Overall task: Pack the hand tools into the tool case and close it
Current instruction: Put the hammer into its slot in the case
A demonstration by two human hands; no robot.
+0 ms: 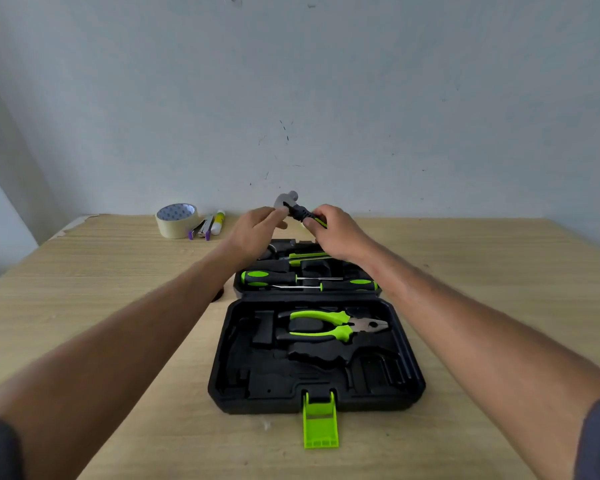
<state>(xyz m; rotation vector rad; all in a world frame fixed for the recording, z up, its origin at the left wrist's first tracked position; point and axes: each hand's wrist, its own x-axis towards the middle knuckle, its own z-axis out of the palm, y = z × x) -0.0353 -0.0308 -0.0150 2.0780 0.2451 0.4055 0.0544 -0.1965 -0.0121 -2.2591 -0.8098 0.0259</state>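
A black tool case (222,375) lies open on the wooden table, its green latch (320,424) hanging over the near edge. Green-handled pliers (329,325) sit in the near half. Two screwdrivers (274,278) and another green-black tool (305,256) lie in the far half. Above the far half I hold a small hammer (286,200) in the air. My right hand (336,230) grips its black-green handle. My left hand (257,226) pinches the grey head with its fingertips.
A roll of beige tape (176,220), a purple stapler (201,230) and a glue stick (218,221) stand at the back left by the wall. The table edge runs along the left.
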